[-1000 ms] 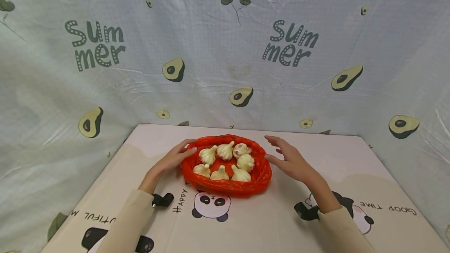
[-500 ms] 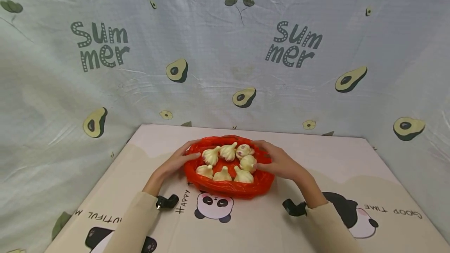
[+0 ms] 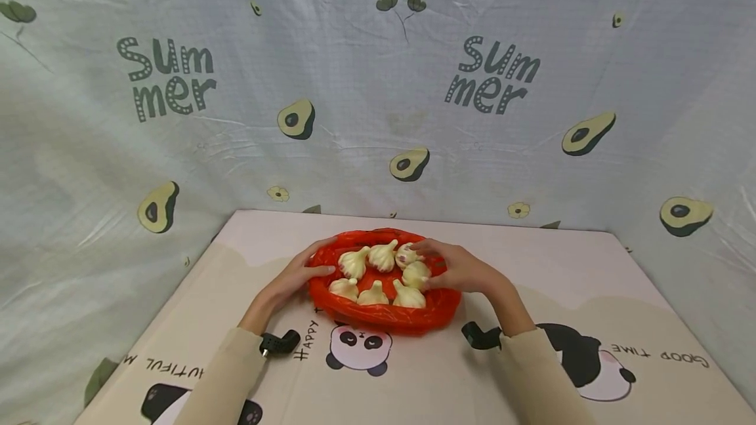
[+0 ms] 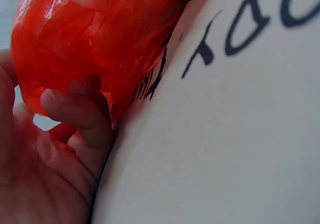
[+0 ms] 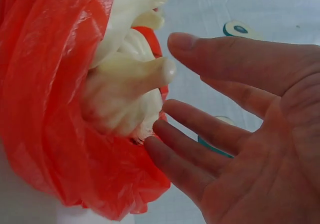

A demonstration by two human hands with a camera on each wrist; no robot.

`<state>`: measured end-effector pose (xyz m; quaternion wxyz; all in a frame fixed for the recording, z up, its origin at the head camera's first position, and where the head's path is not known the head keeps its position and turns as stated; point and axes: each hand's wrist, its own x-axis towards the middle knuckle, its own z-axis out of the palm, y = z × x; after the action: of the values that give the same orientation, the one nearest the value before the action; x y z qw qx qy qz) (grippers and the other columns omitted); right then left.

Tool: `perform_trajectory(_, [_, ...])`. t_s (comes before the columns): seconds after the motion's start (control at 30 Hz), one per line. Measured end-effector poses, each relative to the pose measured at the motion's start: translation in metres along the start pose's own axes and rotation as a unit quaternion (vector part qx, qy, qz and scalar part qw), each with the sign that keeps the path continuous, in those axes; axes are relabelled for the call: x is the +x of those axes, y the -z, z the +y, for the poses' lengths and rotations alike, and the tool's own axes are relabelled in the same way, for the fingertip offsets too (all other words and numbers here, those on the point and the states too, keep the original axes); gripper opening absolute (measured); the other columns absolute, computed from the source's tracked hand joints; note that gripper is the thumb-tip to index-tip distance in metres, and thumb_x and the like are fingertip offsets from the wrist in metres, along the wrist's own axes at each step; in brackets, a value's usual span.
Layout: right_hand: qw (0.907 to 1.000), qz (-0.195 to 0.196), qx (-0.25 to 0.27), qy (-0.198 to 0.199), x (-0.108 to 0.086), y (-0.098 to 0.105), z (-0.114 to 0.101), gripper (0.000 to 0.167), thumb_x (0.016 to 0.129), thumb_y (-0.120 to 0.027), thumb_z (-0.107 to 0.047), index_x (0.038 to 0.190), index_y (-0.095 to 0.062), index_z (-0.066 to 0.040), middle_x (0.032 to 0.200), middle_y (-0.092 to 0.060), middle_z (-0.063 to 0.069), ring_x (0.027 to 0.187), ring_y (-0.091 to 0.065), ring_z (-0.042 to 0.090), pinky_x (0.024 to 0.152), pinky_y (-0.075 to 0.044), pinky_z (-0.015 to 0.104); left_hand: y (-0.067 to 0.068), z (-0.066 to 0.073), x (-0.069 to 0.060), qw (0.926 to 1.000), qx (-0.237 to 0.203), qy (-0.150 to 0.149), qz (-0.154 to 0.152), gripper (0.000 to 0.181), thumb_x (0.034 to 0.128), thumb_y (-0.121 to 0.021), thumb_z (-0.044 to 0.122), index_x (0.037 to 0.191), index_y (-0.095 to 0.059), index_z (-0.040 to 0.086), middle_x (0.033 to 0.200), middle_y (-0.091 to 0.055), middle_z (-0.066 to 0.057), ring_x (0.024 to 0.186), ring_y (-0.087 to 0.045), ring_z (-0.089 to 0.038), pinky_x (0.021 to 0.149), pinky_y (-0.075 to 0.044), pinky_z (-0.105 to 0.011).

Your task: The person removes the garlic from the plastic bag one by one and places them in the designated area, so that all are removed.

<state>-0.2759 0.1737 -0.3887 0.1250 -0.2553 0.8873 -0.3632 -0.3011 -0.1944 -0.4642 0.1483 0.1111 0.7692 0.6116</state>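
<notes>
A person's two hands attend a red bag [image 3: 407,321] of garlic on a pale tabletop [image 3: 437,376], its thin plastic folded down into a low, basket-like wall. Seven cream-coloured bulbs sit inside in a loose ring, their stems standing out.

At the bag's left side, the left hand [image 3: 295,275] grasps the wall, thumb lying over the rim and fingers curled against the outside. The grip of the right hand [image 3: 464,271] is released: thumb and fingers are spread around the right-hand bulb [image 3: 416,273], with the fingers reaching over toward the purple-tinged bulb [image 3: 404,256] behind it. The right wrist view shows the fingers bent around nothing; whether a fingertip brushes a bulb is hard to tell.

The bulbs look light, firm and smooth, apt to roll or slip if squeezed off-centre; their glossy skins give no sign of easy bruising. The best hold appears to be across the rounded belly, thumb opposite fingers, or at the stem for a neat pinch. The bag looks soft and crinkly, likely to sag or tear under a hard tug, so the rolled rim, taken from both sides, seems its soundest handhold.
</notes>
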Motion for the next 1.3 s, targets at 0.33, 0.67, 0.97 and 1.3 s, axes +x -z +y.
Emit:
perform_trajectory(0.33, [0.9997,-0.020,-0.012,-0.004,0.008,-0.005,0.002,0.058,0.087,-0.078,-0.011,0.142,-0.059,-0.012,0.144,-0.060,0.013,0.136,-0.051,0.038,0.105,-0.055,0.055,-0.002,-0.003,-0.001,0.9998,-0.016,0.006,0.013,0.073,0.0942,-0.067,0.022,0.159,-0.034,0.031,0.164,-0.034,-0.011,0.146,-0.041,-0.039,0.115,-0.047,-0.050])
perform_trajectory(0.67, [0.9985,-0.032,-0.043,0.006,0.009,-0.005,-0.002,0.051,0.088,-0.075,-0.007,0.137,-0.063,-0.015,0.143,-0.060,0.013,0.134,-0.052,0.036,0.103,-0.057,0.054,-0.004,-0.004,-0.001,0.9996,-0.009,-0.024,0.008,0.074,0.0940,-0.066,0.020,0.160,-0.033,0.026,0.166,-0.032,-0.013,0.147,-0.038,-0.041,0.116,-0.046,-0.051])
perform_trajectory(0.97, [0.9967,-0.023,-0.070,0.035,0.013,-0.011,-0.001,0.045,0.089,-0.075,-0.006,0.132,-0.066,-0.015,0.140,-0.062,0.011,0.131,-0.054,0.034,0.103,-0.057,0.052,0.001,-0.002,-0.002,0.9994,-0.009,-0.027,0.020,0.069,0.0949,-0.066,0.020,0.157,-0.038,0.029,0.165,-0.034,-0.008,0.148,-0.039,-0.039,0.119,-0.041,-0.055])
perform_trajectory(1.3, [0.9968,-0.009,-0.078,0.013,0.015,-0.017,0.011,0.040,0.089,-0.078,-0.010,0.127,-0.069,-0.017,0.135,-0.065,0.009,0.126,-0.057,0.030,0.096,-0.062,0.044,-0.004,-0.005,-0.002,0.9996,-0.006,-0.023,0.016,0.067,0.0957,-0.064,0.020,0.157,-0.038,0.027,0.164,-0.036,-0.010,0.144,-0.042,-0.038,0.118,-0.045,-0.051])
